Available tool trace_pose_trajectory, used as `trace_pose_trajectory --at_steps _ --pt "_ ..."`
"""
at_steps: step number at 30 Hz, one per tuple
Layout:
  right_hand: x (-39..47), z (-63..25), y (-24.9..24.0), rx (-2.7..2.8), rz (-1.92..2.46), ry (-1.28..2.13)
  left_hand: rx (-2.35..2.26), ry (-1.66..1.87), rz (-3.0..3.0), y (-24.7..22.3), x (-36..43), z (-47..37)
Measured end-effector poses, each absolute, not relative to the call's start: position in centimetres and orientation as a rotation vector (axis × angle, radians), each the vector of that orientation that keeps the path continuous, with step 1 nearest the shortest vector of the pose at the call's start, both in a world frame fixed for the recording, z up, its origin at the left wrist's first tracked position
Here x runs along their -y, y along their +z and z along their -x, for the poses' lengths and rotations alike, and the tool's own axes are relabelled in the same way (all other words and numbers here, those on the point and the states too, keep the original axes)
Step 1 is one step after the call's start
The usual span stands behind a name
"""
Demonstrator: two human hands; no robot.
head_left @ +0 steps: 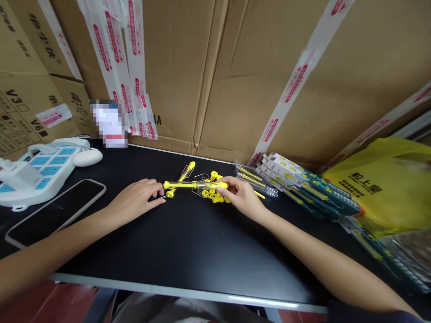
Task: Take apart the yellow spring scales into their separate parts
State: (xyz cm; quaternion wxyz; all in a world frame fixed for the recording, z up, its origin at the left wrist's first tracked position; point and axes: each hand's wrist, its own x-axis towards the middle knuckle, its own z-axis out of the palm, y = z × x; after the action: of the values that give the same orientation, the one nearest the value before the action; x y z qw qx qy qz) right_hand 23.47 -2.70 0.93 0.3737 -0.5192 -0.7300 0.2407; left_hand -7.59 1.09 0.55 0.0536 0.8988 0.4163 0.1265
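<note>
A clear tube with yellow end caps and a yellow rod inside (183, 184) lies level above the table, its right end pinched by my right hand (240, 197). My left hand (138, 199) is closed, thumb and fingers around a thin metal wire (163, 196). The tube's left cap is right beside those fingers; whether they touch it I cannot tell. Behind the tube, a second yellow tube piece (190, 167) rests slanted on the table. Several small yellow caps (217, 198) and bent wires are heaped under and behind the right end, partly hidden by my right hand.
Clear tubes with yellow rods (251, 176) and stacked printed packages (303, 184) lie to the right, beside a yellow plastic bag (397, 184). A phone (57, 215) and a white power strip (57, 168) are at the left. Cardboard boxes (175, 80) wall off the black table's (188, 251) back.
</note>
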Motion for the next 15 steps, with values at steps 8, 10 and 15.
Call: trace_pose_trajectory --at_steps 8,10,15 --pt "4.8 -23.8 2.7 1.607 1.157 0.839 -1.304 0.344 -2.719 1.3 -4.3 5.7" --pt "5.0 -23.9 2.8 1.591 1.144 0.862 -1.433 0.328 -2.692 1.9 -5.5 4.9" --pt "4.8 -24.0 1.9 1.617 1.108 0.921 -1.526 0.353 -2.807 2.5 -9.3 3.8"
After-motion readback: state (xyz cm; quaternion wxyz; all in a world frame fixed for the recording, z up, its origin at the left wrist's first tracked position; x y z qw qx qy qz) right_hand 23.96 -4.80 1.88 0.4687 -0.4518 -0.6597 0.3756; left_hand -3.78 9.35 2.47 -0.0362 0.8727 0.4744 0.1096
